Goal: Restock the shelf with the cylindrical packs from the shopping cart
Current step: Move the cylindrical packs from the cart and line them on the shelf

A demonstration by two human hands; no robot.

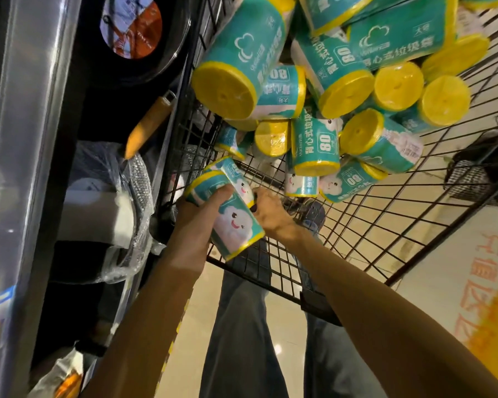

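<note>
Starting at the left, the shelf (26, 145) stands tall, with dark pans and plastic-wrapped things (127, 202) stuffed into it, and a pan with a wooden handle (148, 124) pokes out toward the cart. That handle could catch an arm or a pack on the way over and knock it loose. Next comes the left hand (202, 208), with its fingers wrapped around a teal pack (230, 216) that has a smiling cloud on it. A second pack (224, 168) sits tight behind the first one, and I cannot tell if the hand holds that one too; if it does not, it might slide off and drop. The right hand (268, 211) is just beside the held pack at its far side, with fingers curled, but I cannot tell if it grips the pack or only touches it. Both hands are close together, down low at the near end of the wire cart (385, 225). Farther right, lots more packs (342, 90) with yellow ends lie heaped in the cart. They are round, so pulling one out could make the others roll and tumble. The plastic wrap looks slick, so a loose grip might let the pack slip to the floor (285, 326).
</note>
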